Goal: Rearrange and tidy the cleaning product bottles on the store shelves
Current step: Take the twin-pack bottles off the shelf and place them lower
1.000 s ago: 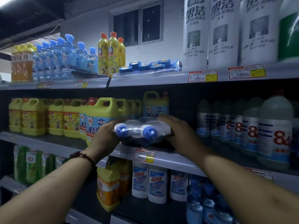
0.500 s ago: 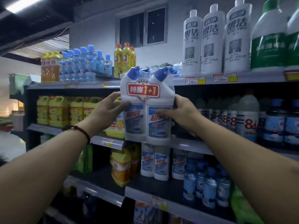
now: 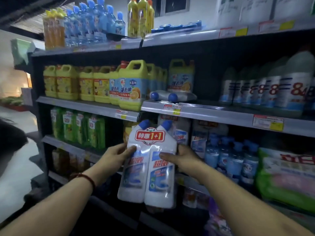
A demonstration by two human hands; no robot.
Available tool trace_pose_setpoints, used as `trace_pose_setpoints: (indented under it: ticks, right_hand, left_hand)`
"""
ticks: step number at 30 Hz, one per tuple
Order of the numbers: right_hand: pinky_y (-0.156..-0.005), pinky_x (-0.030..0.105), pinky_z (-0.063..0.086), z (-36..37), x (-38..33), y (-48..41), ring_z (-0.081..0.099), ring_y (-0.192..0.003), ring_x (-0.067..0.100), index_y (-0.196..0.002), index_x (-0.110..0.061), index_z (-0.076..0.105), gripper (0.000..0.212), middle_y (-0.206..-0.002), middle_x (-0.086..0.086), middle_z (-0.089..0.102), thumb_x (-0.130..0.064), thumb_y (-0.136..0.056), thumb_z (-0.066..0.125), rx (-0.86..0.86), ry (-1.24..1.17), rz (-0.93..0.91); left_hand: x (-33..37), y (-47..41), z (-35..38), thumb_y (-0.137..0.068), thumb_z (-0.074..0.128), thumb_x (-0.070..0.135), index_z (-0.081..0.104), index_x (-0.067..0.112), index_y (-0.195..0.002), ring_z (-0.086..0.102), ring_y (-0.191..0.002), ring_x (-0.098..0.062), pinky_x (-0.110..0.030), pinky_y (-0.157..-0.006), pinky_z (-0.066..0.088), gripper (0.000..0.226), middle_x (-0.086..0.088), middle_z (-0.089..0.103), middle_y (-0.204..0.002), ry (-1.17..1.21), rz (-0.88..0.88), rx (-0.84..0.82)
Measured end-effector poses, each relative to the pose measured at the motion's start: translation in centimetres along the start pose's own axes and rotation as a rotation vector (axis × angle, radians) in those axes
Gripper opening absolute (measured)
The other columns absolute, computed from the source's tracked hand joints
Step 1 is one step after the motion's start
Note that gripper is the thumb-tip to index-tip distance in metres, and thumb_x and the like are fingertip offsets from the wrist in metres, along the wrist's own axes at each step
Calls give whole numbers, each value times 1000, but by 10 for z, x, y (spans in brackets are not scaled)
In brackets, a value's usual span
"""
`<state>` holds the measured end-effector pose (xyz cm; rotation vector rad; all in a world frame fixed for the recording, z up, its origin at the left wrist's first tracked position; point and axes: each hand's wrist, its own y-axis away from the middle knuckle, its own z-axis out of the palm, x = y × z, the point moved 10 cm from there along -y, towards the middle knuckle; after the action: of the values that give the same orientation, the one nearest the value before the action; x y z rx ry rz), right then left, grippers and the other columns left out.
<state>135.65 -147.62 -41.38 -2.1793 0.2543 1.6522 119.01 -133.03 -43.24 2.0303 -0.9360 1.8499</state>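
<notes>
A shrink-wrapped twin pack (image 3: 148, 174) of two white bottles with blue caps and a red "1+1" sticker hangs upright in front of the lower shelf. My left hand (image 3: 115, 155) grips its left side, thumb on the front. My right hand (image 3: 182, 158) grips its right side, thumb across the label. Another twin pack (image 3: 172, 95) lies flat on the middle shelf (image 3: 213, 110), caps facing outward. Matching white bottles (image 3: 182, 132) stand on the shelf behind the held pack.
Yellow detergent jugs (image 3: 131, 86) fill the middle shelf's left part, grey "84" bottles (image 3: 281, 89) its right. Green refill bags (image 3: 80, 128) and blue bottles (image 3: 233, 159) stand lower down. Tall yellow and blue bottles (image 3: 95, 23) line the top shelf. An aisle opens at the left.
Both hands have carried the twin pack down from middle-shelf height to in front of the lower shelf. The view has dropped with it. A second pack stays lying on the middle shelf.
</notes>
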Motion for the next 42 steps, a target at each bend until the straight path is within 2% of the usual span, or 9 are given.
trace_pose_setpoints:
  ticks: [4, 8, 13, 17, 20, 25, 30, 34, 42]
  right_hand:
    - [-78, 29, 60, -21, 36, -24, 74, -96, 23, -113, -6, 70, 24, -107, 8, 76, -7, -89, 72, 99, -44, 13]
    - [-70, 29, 61, -54, 43, -51, 75, -85, 21, -109, -5, 70, 20, -99, 10, 77, -8, -90, 71, 246, -100, 53]
    - [-78, 37, 60, -99, 33, -88, 75, -86, 23, -107, -7, 70, 27, -97, 7, 77, -21, -85, 78, 337, -8, 88]
    - [-79, 40, 61, -110, 41, -105, 74, -88, 23, -111, -8, 66, 33, -102, 7, 76, -16, -82, 81, 346, 32, 130]
    - [-69, 35, 60, -111, 50, -112, 74, -87, 21, -111, -9, 63, 35, -103, 6, 75, -15, -81, 81, 363, -6, 112]
    - [-81, 42, 60, -114, 55, -120, 72, -92, 22, -112, -11, 62, 37, -109, 6, 73, -9, -80, 81, 452, 13, 73]
    - [-85, 39, 57, -114, 59, -107, 67, -99, 18, -120, -16, 56, 44, -115, 0, 69, -11, -83, 79, 514, 144, -33]
    - [-84, 32, 49, -103, 101, -103, 61, -102, 20, -119, -14, 49, 42, -122, 3, 65, -13, -86, 76, 527, 405, 49]
    - [-91, 39, 52, -93, 141, -102, 63, -113, 27, -125, -12, 55, 44, -127, 5, 66, -37, -92, 69, 527, 578, 66]
  left_hand:
    - [-29, -28, 24, -95, 66, 31, 75, 16, -106, 73, -82, -20, -32, -64, 59, 21, -9, 78, -99, 35, -58, 9]
    - [-18, -68, 52, -90, 72, 32, 75, 17, -104, 75, -78, -20, -30, -60, 58, 21, -5, 79, -93, 98, -84, -16]
    - [4, -118, 86, -77, 83, 7, 75, 8, -110, 75, -97, -29, -48, -87, 60, 34, -9, 78, -104, 74, -61, -238]
    - [8, -142, 98, -80, 79, 2, 70, 7, -113, 76, -93, -21, -34, -72, 63, 35, -4, 78, -103, 2, 7, -307]
    - [7, -157, 95, -78, 81, 3, 69, 10, -115, 76, -94, -19, -32, -70, 62, 39, -2, 78, -105, -22, 50, -298]
    - [2, -168, 96, -74, 82, -1, 67, 12, -113, 75, -92, -13, -28, -69, 63, 43, 2, 77, -103, -30, 140, -200]
    - [-27, -167, 106, -81, 77, -3, 59, 8, -126, 70, -110, -29, -48, -88, 58, 50, -10, 72, -120, 144, 274, -113]
    - [-69, -153, 115, -82, 81, 16, 56, 31, -118, 64, -105, 5, -17, -86, 53, 47, 19, 67, -113, -228, 276, 44]
    - [-109, -168, 105, -88, 67, 55, 63, 32, -121, 67, -104, -6, -39, -88, 57, 40, 16, 71, -116, -458, 263, 33]
